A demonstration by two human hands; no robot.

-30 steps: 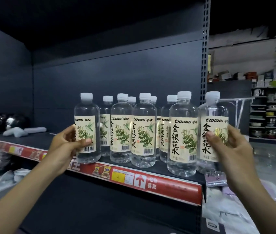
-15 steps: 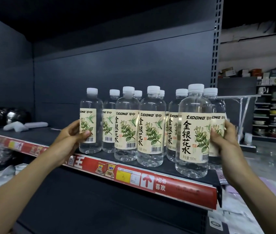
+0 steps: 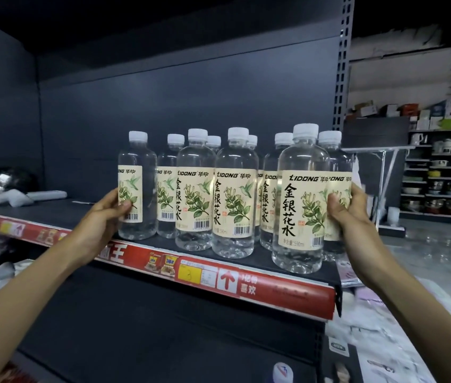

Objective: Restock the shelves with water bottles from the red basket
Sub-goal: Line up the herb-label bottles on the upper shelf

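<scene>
Several clear water bottles with white caps and cream leaf labels stand on the dark shelf (image 3: 53, 214) behind its red price strip. My left hand (image 3: 108, 214) grips the leftmost bottle (image 3: 136, 186), which stands on the shelf. My right hand (image 3: 348, 208) holds the rightmost rear bottle (image 3: 336, 172), partly hidden behind a front bottle (image 3: 303, 200) near the shelf's right end. The red basket is not in view.
White wrapped items (image 3: 25, 196) and dark shiny objects (image 3: 0, 179) lie at the shelf's far left. The perforated upright (image 3: 343, 64) bounds the shelf on the right. Beyond it are shelves of cups and pots (image 3: 450, 172). Plastic-wrapped goods (image 3: 379, 335) lie below right.
Both bottles moved back onto the shelf. The right one went from beside the row to behind the front right bottle; the left one settled deeper at the row's left end.
</scene>
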